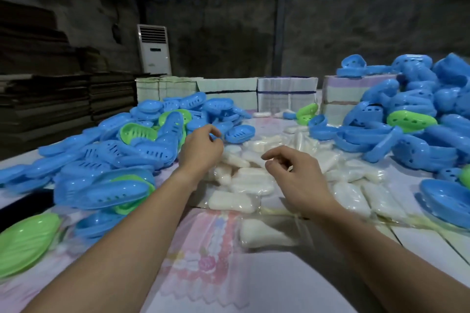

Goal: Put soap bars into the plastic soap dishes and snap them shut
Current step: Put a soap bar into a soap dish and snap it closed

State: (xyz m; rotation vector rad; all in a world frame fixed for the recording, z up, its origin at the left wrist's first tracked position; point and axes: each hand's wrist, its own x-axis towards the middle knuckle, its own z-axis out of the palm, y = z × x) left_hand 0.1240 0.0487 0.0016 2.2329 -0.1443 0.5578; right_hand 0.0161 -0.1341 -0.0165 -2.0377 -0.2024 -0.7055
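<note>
White soap bars in clear wrappers (244,180) lie heaped in the middle of the table. Blue and green plastic soap dishes (106,152) are piled at the left, and a second pile of dishes (407,119) rises at the right. My left hand (201,149) hovers over the far left edge of the soap heap, beside a blue dish (240,133), fingers loosely curled and holding nothing. My right hand (292,175) hangs above the soap, fingers loosely curled and empty too.
Stacks of white and pale cartons (287,93) line the table's far edge. A flowered cloth (203,261) covers the near part of the table. A green dish (23,244) lies at the near left, a blue one (447,200) at the right edge.
</note>
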